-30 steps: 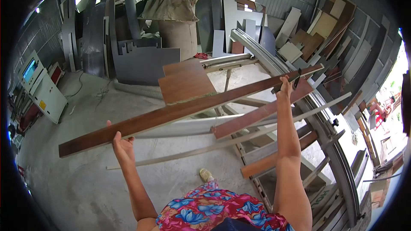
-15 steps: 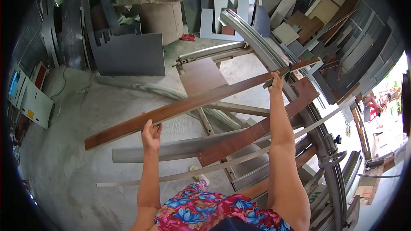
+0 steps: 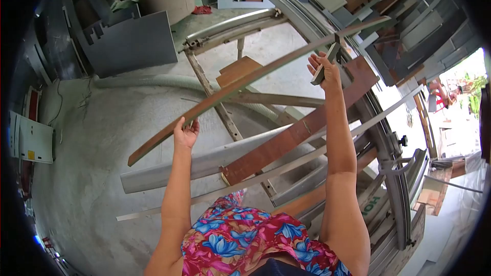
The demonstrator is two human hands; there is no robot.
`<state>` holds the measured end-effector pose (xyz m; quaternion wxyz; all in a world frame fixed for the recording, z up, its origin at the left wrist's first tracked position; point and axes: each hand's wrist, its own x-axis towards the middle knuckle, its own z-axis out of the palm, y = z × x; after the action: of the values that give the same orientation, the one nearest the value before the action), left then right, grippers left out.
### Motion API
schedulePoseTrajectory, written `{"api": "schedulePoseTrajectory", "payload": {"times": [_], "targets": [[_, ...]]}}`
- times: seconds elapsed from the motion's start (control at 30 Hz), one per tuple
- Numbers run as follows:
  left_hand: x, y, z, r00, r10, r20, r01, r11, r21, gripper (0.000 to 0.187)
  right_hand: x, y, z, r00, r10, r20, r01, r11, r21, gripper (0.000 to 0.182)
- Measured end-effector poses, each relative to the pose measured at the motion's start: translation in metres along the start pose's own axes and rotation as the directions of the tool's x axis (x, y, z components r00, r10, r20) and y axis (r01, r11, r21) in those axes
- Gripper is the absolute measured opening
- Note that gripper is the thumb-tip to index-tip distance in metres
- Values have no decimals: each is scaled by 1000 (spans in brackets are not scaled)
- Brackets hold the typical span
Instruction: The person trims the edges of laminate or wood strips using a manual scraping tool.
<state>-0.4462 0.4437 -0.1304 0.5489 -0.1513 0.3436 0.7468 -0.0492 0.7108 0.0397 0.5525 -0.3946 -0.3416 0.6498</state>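
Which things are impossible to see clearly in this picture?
In the head view:
Reddish-brown board: middle hidden by the right forearm.
Long board: far side turned away from the camera.
White cabinet: cut off left by dark lens edge.
Red shapes, far right: too small, blurred.

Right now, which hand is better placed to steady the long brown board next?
Probably the left hand: it holds the long brown board; the right hand has a grey block across its palm.

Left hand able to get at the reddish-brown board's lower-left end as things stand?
Probably not without letting go: the left hand holds the long wooden strip. The reddish-brown board looks uncovered at that end, though; the right forearm overlaps it only farther up.
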Motion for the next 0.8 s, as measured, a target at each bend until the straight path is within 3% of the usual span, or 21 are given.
{"api": "schedulePoseTrajectory", "payload": {"times": [0.37, 0.63, 0.67, 0.77, 0.8], "targets": [[22, 24, 21, 991, -14, -136, 23, 998, 58, 32, -137, 4, -67, 984, 10, -177, -40, 985, -168, 48], [28, 34, 42, 953, -23, -303, 83, 979, 186, 53, -205, 19, -75, 973, 84, -213, -103, 992, -78, 43], [29, 33, 41, 964, -34, -264, 86, 978, 191, 63, -210, 21, -76, 972, 83, -219, -104, 991, -84, 42], [-3, 17, 66, 919, 99, -381, 36, 943, 332, 68, -222, 23, -75, 971, 98, -219, -120, 989, -91, 43], [-12, 6, 65, 926, 283, -250, -102, 824, 557, 67, -227, 23, -72, 967, 101, -236, -128, 987, -101, 45]]}}
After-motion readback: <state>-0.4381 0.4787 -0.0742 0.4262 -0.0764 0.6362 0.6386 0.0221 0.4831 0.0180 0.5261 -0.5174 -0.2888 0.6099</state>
